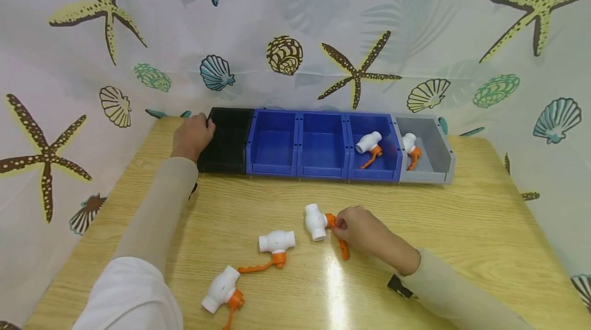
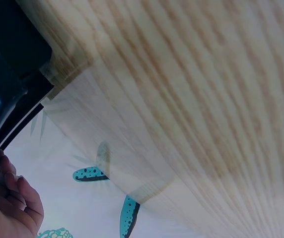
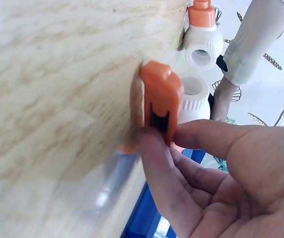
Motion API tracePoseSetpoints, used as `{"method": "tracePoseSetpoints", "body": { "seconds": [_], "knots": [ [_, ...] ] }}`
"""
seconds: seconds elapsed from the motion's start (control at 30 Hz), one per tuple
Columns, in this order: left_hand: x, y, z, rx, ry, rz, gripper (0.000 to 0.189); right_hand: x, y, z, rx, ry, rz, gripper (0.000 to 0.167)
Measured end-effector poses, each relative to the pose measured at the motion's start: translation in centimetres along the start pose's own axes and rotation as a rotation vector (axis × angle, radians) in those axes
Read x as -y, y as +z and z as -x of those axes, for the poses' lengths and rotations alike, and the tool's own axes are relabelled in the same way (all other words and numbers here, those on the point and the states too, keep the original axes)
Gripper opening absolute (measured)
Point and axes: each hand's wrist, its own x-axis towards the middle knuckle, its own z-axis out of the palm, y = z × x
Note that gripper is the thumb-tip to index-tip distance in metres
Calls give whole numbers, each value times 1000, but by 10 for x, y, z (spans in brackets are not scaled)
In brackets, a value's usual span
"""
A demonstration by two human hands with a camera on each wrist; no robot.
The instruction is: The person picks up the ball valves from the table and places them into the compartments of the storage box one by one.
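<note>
My right hand [image 1: 365, 232] pinches the orange handle [image 3: 164, 99] of a white plastic ball valve [image 1: 316, 222] between thumb and fingers, low over the table. Two more ball valves lie to its left: one [image 1: 277, 241] a little nearer me, another [image 1: 221, 289] at the front. At the back left, my left hand [image 1: 193, 136] grips the left rim of the black bin [image 1: 226, 140]; its curled fingers [image 2: 28, 196] show at the bin's edge in the left wrist view.
Right of the black bin stand three joined blue bins [image 1: 274, 171] and a grey bin [image 1: 427, 177]. A ball valve [image 1: 369, 142] lies in the rightmost blue bin and another [image 1: 410, 142] in the grey one. A patterned cloth [image 1: 258, 17] hangs behind the wooden table [image 1: 480, 217].
</note>
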Motion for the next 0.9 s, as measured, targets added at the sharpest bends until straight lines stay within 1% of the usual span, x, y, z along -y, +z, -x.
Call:
{"method": "tracePoseSetpoints", "body": {
  "seconds": [0.23,0.4,0.63,0.9],
  "knots": [
    [1,1,0,-7,4,5,39,-2,-1,-2,6,35,-62,9],
    [1,1,1,-11,5,5,39,-5,-1,-3,3,11,-74,8],
    [1,3,0,-28,15,4,37,-8,1,-4,4,-18,-141,6],
    [1,3,-1,-35,16,-3,38,-11,1,-4,-23,-26,-146,6]
  ]
}}
